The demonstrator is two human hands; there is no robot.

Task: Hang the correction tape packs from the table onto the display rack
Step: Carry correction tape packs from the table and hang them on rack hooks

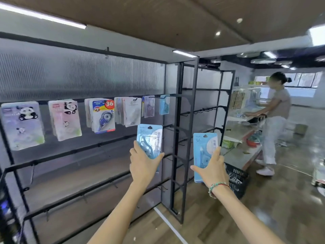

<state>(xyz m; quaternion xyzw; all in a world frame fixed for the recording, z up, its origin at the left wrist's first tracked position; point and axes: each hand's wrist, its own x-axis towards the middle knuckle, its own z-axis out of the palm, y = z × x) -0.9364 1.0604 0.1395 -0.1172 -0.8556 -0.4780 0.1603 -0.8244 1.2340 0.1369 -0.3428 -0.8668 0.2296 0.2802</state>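
Note:
My left hand (143, 164) grips a light blue correction tape pack (149, 138) by its lower part and holds it upright in front of the black display rack (177, 155), below the top row of hooks. My right hand (212, 170) grips a second light blue pack (204, 147) upright, to the right of the rack's end post. One matching blue pack (164, 104) hangs on the rightmost hook of the top row. Left of it hang several stacks of other packs, among them a panda pack (22, 124) and a blue-and-red pack (102, 117).
The rack's lower bars carry bare hooks. A second black rack (207, 110) stands at a right angle behind. A black crate (236, 179) sits on the wooden floor to the right. A person (274, 124) works at a shelf further right.

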